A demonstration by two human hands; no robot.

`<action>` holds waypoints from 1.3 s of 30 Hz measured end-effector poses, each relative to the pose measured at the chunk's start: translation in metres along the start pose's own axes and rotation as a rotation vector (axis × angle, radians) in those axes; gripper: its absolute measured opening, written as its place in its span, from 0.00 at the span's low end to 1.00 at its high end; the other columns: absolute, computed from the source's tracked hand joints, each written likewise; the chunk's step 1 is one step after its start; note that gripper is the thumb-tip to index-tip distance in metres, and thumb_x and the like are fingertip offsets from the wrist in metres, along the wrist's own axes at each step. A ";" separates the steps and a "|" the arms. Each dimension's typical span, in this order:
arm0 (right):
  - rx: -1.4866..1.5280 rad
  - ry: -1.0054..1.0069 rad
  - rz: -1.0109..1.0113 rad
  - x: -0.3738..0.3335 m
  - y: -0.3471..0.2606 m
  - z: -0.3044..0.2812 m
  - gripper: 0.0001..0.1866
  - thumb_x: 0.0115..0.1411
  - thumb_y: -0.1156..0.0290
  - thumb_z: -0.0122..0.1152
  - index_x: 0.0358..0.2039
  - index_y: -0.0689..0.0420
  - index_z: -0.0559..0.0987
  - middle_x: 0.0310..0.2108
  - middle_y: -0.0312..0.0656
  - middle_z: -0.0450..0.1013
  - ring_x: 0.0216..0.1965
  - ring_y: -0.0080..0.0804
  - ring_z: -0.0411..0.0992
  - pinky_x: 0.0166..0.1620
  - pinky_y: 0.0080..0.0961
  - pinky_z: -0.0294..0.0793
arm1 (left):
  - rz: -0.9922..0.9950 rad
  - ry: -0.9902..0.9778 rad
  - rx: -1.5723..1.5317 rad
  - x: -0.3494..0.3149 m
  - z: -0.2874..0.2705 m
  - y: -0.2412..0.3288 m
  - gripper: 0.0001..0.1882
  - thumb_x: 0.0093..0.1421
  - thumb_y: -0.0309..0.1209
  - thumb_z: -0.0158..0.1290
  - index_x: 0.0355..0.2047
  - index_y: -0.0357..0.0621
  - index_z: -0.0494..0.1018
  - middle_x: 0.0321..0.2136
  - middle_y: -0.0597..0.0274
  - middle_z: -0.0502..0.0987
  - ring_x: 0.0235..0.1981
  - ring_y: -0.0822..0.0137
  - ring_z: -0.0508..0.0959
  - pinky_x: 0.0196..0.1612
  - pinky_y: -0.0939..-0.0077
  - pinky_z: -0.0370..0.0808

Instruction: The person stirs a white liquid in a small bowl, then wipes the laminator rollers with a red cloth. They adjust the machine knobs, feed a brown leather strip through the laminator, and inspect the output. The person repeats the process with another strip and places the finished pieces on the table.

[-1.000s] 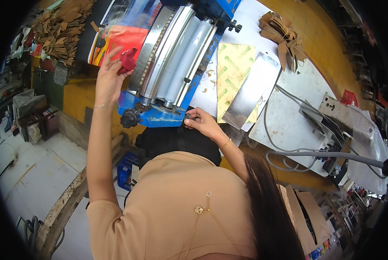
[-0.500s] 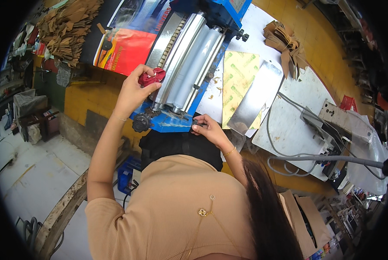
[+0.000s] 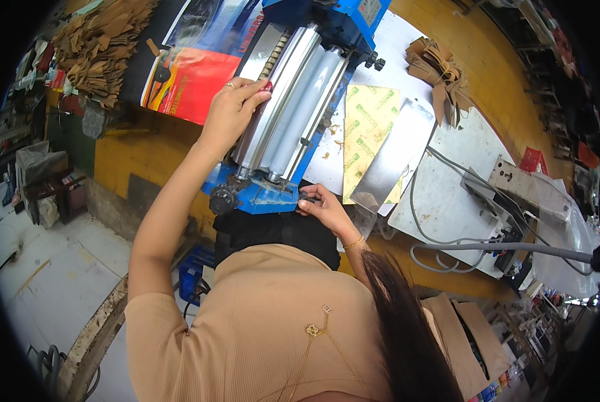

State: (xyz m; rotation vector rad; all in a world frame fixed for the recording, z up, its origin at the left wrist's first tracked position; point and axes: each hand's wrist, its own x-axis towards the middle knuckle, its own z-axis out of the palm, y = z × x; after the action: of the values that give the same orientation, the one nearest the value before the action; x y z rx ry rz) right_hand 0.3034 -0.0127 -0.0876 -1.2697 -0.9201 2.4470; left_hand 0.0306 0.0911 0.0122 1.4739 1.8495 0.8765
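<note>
A blue roller machine (image 3: 266, 201) with shiny metal rollers (image 3: 281, 100) stands in front of me. My left hand (image 3: 233, 110) is closed on a crumpled red cloth (image 3: 268, 87) and presses it against the left metal roller, about midway along its length. Most of the cloth is hidden under my fingers. At the machine's near right corner my right hand (image 3: 321, 204) pinches a small black knob (image 3: 305, 196). Another black knob (image 3: 226, 194) sits at the near left corner, with neither hand on it.
Left of the machine lies a red and blue printed sheet (image 3: 199, 74), beside piled brown cut pieces (image 3: 102, 50). To the right are a yellow patterned sheet (image 3: 367, 127), a metal plate (image 3: 397, 157), bundled brown pieces (image 3: 441, 74) and a grey hose (image 3: 514, 246).
My left hand has moved up along the roller, away from me, with the red cloth, which now shows less. My right hand stays at the knob.
</note>
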 end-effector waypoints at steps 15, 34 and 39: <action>0.030 0.025 -0.005 -0.003 -0.001 0.004 0.21 0.59 0.72 0.62 0.50 0.65 0.68 0.44 0.42 0.69 0.39 0.25 0.73 0.42 0.21 0.75 | 0.120 0.049 -0.024 0.065 0.019 -0.006 0.16 0.60 0.36 0.54 0.43 0.39 0.77 0.30 0.53 0.75 0.29 0.63 0.75 0.36 0.74 0.71; 0.049 0.036 -0.021 -0.002 0.003 0.004 0.21 0.58 0.72 0.63 0.48 0.63 0.67 0.42 0.43 0.70 0.36 0.27 0.74 0.40 0.22 0.76 | 0.174 0.122 0.020 0.082 0.028 -0.011 0.16 0.59 0.39 0.54 0.42 0.42 0.78 0.29 0.54 0.76 0.31 0.60 0.76 0.37 0.71 0.71; 0.039 0.036 -0.022 -0.001 0.003 0.004 0.21 0.58 0.72 0.63 0.49 0.64 0.66 0.42 0.44 0.70 0.36 0.27 0.74 0.40 0.21 0.75 | 0.182 0.127 0.023 0.084 0.029 -0.011 0.17 0.59 0.40 0.53 0.42 0.42 0.79 0.29 0.53 0.76 0.31 0.59 0.77 0.38 0.71 0.71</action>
State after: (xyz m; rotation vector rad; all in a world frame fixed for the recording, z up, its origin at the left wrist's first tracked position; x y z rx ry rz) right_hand 0.3011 -0.0174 -0.0868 -1.2795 -0.8679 2.4054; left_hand 0.0307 0.1755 -0.0188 1.6549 1.8413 1.0607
